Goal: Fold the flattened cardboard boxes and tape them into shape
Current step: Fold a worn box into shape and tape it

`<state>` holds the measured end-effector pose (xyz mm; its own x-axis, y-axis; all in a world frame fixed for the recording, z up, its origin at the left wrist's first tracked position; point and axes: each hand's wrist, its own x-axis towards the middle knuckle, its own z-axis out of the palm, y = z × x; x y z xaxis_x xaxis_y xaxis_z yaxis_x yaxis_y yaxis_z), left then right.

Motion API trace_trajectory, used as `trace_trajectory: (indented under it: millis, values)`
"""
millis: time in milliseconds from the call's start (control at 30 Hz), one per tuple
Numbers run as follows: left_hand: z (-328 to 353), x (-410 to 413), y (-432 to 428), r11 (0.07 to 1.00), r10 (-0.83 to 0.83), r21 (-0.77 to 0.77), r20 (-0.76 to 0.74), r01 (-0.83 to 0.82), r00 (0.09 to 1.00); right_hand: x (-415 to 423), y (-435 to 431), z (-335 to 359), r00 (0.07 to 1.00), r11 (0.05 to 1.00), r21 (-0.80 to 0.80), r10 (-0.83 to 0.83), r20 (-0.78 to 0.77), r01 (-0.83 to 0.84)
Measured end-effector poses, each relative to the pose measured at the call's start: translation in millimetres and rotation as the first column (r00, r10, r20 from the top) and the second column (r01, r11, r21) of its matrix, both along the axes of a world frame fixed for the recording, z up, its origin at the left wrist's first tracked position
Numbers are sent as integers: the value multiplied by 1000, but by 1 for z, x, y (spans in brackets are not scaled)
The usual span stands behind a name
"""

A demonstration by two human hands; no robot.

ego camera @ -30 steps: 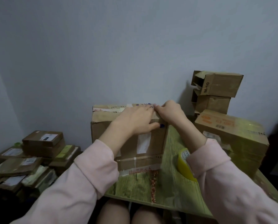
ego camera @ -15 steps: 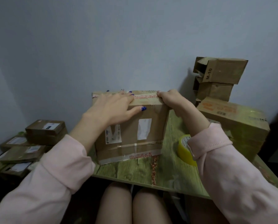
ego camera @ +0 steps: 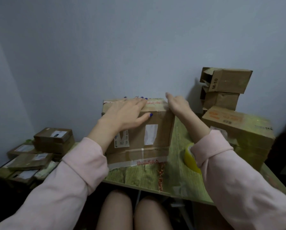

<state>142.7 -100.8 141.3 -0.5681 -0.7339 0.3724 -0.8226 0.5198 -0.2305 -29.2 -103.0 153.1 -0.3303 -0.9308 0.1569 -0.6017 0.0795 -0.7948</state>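
Note:
A brown cardboard box [ego camera: 155, 135] stands upright in the middle of the green table [ego camera: 177, 178], with white labels on its near face and old tape along its bottom and top. My left hand [ego camera: 125, 113] lies flat over the box's top near edge, fingers spread. My right hand [ego camera: 178, 103] rests on the top right corner of the box, fingers pointing away from me. A yellow tape roll [ego camera: 190, 157] stands on the table to the right of the box, partly hidden by my right sleeve.
A large taped carton [ego camera: 242, 128] sits at the table's right, with two small folded boxes [ego camera: 225, 90] stacked behind it against the wall. Several flat parcels [ego camera: 39, 151] are piled low on the left. The wall stands close behind the box.
My left hand slid left along the box top and flattened. My right hand's fingers have lifted and straightened at the right corner. The view shifted slightly.

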Motion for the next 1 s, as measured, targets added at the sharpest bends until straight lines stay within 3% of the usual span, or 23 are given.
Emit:
trace_trajectory:
  millis: [133,267,467,733,900,1000]
  values:
    - [-3,-21,-5,1000,-17,25,-18,17,1000,12,-10,-11,994,1000,-28,-5,-105,2]
    - [-1,-21,-9,998,13,60,-31,-11,999,6,-19,-15,997,997,23,-73,-26,74]
    - [4,6,-17,993,39,113,-25,-36,999,-3,-21,-11,993,998,45,-41,107,36]
    - [0,15,-15,998,16,58,-103,-10,995,-8,-21,-16,963,998,52,5,270,-20]
    - [-5,15,-18,998,-69,-11,-75,69,995,-14,-26,-22,957,1000,-11,14,289,-12]
    - [-8,16,-21,994,-86,-65,-21,84,996,-14,-24,-28,955,998,53,14,297,-32]
